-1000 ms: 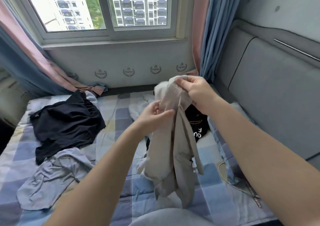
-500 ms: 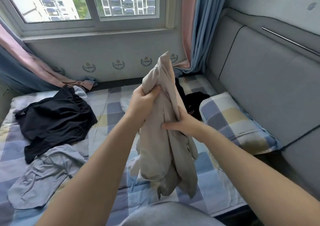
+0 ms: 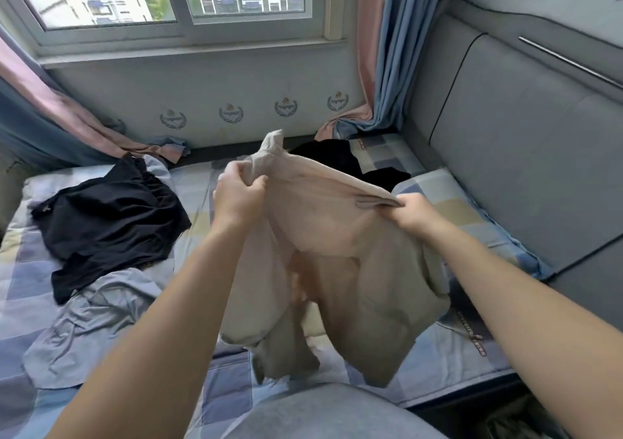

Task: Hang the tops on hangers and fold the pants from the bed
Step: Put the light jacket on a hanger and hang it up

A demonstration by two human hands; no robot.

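Holding beige garment (image 3: 337, 253) spread above checked bed (image 3: 197, 196)

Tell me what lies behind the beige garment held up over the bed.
A black garment shows above its upper edge, on the checked sheet. How far that garment reaches, and anything else behind the beige garment, is covered.

2 hands (image 3: 237, 196) (image 3: 413, 214), 2 black garments (image 3: 108, 216) (image 3: 333, 158), 1 beige garment (image 3: 344, 256)
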